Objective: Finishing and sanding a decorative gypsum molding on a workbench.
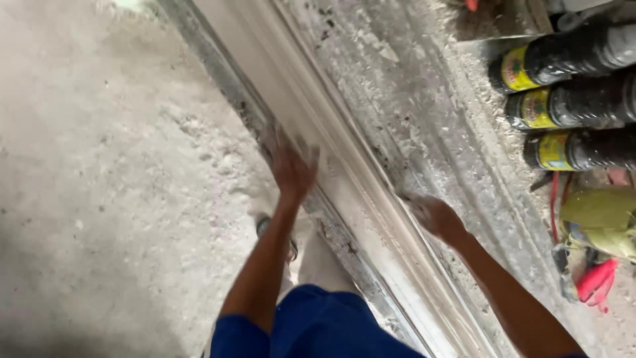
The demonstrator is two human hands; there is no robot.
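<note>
Counts beside the long white moulding [344, 172]

One moulding; two hands on it, left hand [291, 169] and right hand [434, 215]; three dark bottles [570, 93] lie right of it.

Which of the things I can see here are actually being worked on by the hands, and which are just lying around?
In use:
- long white moulded strip, lying along the dusty bench
- left hand, flat on the strip's near edge
- right hand, on its far edge

Lying about:
- three dark bottles with yellow labels
- red-handled tool
- yellowish rag or bag
</note>
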